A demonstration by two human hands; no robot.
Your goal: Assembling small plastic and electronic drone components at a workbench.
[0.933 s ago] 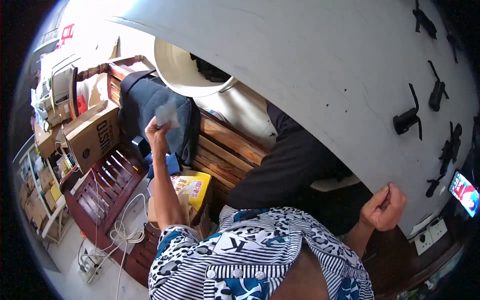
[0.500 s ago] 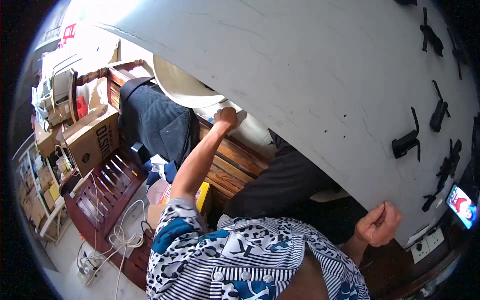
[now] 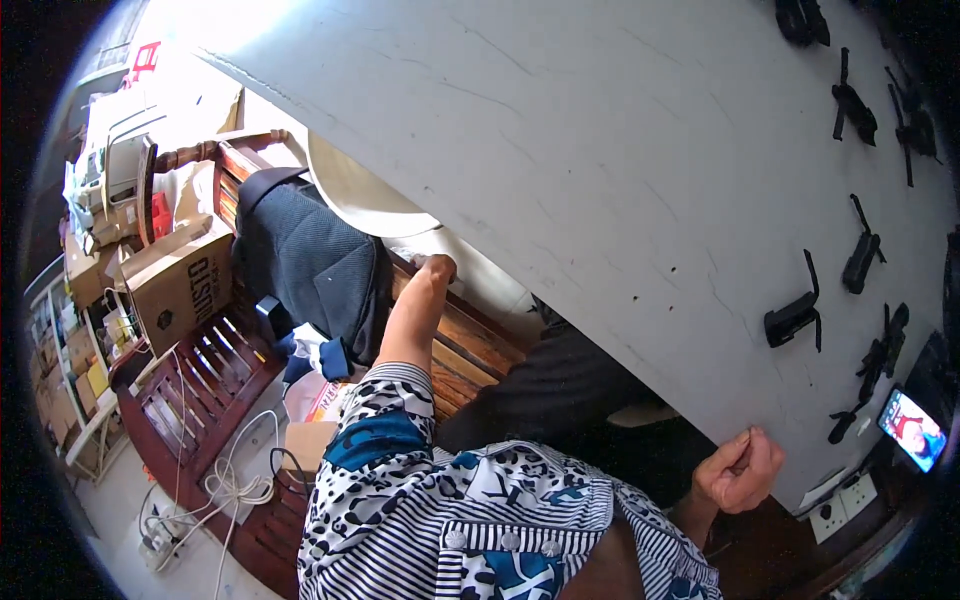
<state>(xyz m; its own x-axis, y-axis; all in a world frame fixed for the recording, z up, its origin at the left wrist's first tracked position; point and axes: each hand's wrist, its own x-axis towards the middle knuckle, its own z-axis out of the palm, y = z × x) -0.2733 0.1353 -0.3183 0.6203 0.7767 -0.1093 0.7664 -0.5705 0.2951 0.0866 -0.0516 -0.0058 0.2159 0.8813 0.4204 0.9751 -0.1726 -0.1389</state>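
Observation:
My left arm reaches forward past the table edge. My left hand (image 3: pixel 437 268) is low over the wooden bench, just below the rim of a cream tub (image 3: pixel 350 195). Its fingers are mostly hidden, so what they hold, if anything, does not show. A dark backpack (image 3: pixel 310 255) lies right beside that wrist. My right hand (image 3: pixel 742 470) is at the near edge of the white tabletop (image 3: pixel 560 180), fingers curled and thumb pressed to the forefinger. Whatever may be inside that pinch is hidden. Nearest to it on the table is a black piece with strap-like ends (image 3: pixel 792 320).
Several more black strapped pieces (image 3: pixel 862 262) lie along the table's right side. A lit phone (image 3: pixel 912 428) leans near a white socket panel (image 3: pixel 843 508). At left are a slatted wooden chair (image 3: pixel 190 400), a cardboard box (image 3: pixel 180 290) and a coiled white cable (image 3: pixel 240 485).
My left hand has drawn back toward me and lower, its fingers now more hidden. The right hand keeps its pinch at the table edge. The whole view has shifted slightly.

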